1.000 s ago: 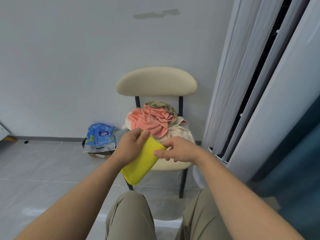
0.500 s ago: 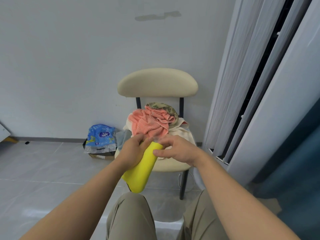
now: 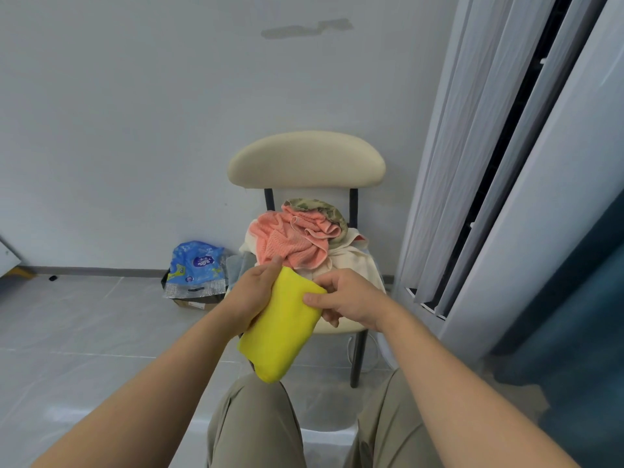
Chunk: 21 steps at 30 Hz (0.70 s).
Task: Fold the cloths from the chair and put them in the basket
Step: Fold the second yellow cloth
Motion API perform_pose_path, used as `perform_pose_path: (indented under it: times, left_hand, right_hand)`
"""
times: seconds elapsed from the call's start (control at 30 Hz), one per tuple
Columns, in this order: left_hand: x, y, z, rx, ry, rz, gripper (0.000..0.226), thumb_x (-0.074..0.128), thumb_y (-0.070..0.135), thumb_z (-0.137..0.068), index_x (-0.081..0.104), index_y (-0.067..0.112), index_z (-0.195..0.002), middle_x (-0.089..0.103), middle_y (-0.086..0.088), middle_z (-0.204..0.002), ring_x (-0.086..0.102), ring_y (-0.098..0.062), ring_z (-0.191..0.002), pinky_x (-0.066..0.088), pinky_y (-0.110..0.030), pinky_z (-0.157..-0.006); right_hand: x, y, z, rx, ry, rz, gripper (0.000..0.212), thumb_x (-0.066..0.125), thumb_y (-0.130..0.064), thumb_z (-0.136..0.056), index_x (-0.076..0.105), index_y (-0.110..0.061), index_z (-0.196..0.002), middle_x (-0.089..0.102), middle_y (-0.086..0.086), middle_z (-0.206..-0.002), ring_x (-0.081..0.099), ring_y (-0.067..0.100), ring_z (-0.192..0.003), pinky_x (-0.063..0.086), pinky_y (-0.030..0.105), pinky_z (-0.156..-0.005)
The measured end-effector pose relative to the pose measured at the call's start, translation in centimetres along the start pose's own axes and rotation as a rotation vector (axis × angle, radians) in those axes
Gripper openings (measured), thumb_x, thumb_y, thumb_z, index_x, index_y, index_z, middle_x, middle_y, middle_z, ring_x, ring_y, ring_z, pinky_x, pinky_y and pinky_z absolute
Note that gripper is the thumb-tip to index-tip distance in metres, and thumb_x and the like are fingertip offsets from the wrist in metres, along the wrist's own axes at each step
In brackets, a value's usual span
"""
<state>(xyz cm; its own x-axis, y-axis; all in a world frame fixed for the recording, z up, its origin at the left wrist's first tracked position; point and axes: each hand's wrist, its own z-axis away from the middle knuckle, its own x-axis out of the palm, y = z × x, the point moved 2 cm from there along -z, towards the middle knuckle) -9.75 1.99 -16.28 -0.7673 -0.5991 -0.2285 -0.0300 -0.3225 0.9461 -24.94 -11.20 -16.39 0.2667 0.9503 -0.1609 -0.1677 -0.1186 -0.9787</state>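
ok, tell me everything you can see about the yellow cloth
The yellow cloth is plain bright yellow, with a soft, fine nap like microfibre. It is folded into a narrow oblong with rounded edges and hangs tilted in the air. The left hand grips its upper left edge and the right hand pinches its upper right corner. It is held in front of the chair. Its lower end is near the left knee; contact cannot be told.
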Motion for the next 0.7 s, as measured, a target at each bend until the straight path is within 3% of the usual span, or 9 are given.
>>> perform_pose_path:
  times: [0.1,0.17,0.3,0.4,0.47,0.6,0.7]
  left_hand:
    - [0.1,0.5,0.3,0.051,-0.011,-0.023,0.066,0.049,0.074,-0.092,0.074,0.014,-0.106,0.073,-0.018,-0.103,0.071,-0.032,-0.102,0.052,-0.056,-0.101]
    - [0.2,0.7,0.5,0.069,0.021,-0.036,0.080,0.048,0.078,-0.087,0.069,0.004,-0.106,0.071,-0.018,-0.096,0.070,-0.031,-0.093,0.051,-0.059,-0.100]
    - [0.6,0.9,0.4,0.116,0.119,-0.054,0.052,0.045,0.055,-0.104,0.072,0.011,-0.099,0.073,-0.012,-0.091,0.071,-0.025,-0.089,0.056,-0.046,-0.093]
    - [0.9,0.6,0.1,0.140,0.139,-0.053,0.053,0.049,0.052,-0.103,0.066,0.004,-0.088,0.059,-0.009,-0.075,0.058,-0.022,-0.073,0.052,-0.044,-0.079]
    - [1.0,0.3,0.0,0.150,0.120,-0.056,0.060,0.051,0.057,-0.100,0.062,0.000,-0.088,0.054,-0.012,-0.075,0.053,-0.022,-0.071,0.048,-0.046,-0.074]
    - [1.0,0.3,0.5,0.116,0.028,-0.062,0.061,0.061,0.074,-0.085,0.072,0.016,-0.100,0.076,-0.008,-0.092,0.073,-0.021,-0.088,0.059,-0.045,-0.084]
    - [1.1,-0.1,0.7,-0.008,-0.154,0.065,0.041,0.066,0.043,-0.093,0.071,0.009,-0.114,0.078,-0.009,-0.107,0.074,-0.027,-0.102,0.059,-0.041,-0.090]
  right_hand:
    - [-0.1,0.2,-0.1,0.010,0.000,0.083,0.023,0.069,-0.022,-0.098,0.062,-0.017,-0.076,0.052,-0.010,-0.056,0.047,0.008,-0.049,0.039,0.022,-0.049]
    - [0.0,0.4,-0.3,0.001,0.024,0.108,0.029,0.067,-0.027,-0.099,0.059,-0.018,-0.073,0.047,-0.015,-0.053,0.041,0.003,-0.046,0.035,0.020,-0.049]
    - [-0.1,0.7,-0.9,-0.038,0.138,0.325,0.044,0.065,-0.052,-0.094,0.055,-0.017,-0.069,0.043,-0.006,-0.055,0.042,0.011,-0.050,0.039,0.037,-0.056]
    - [-0.1,0.3,-1.0,-0.020,0.208,0.448,0.051,0.065,-0.061,-0.089,0.051,-0.017,-0.067,0.047,-0.001,-0.056,0.050,0.016,-0.053,0.050,0.042,-0.059]
    - [-0.2,0.0,-0.9,-0.038,0.250,0.455,0.052,0.068,-0.061,-0.087,0.047,-0.019,-0.064,0.046,-0.005,-0.055,0.050,0.013,-0.053,0.048,0.039,-0.057]
    - [-0.7,0.0,-0.9,-0.092,0.339,0.430,0.051,0.070,-0.057,-0.088,0.047,-0.019,-0.063,0.039,-0.010,-0.055,0.039,0.006,-0.051,0.032,0.027,-0.053]
    - [-1.3,-0.3,-0.8,-0.131,0.371,0.444,0.051,0.070,-0.056,-0.089,0.047,-0.020,-0.061,0.039,-0.010,-0.055,0.040,0.005,-0.051,0.029,0.020,-0.051]
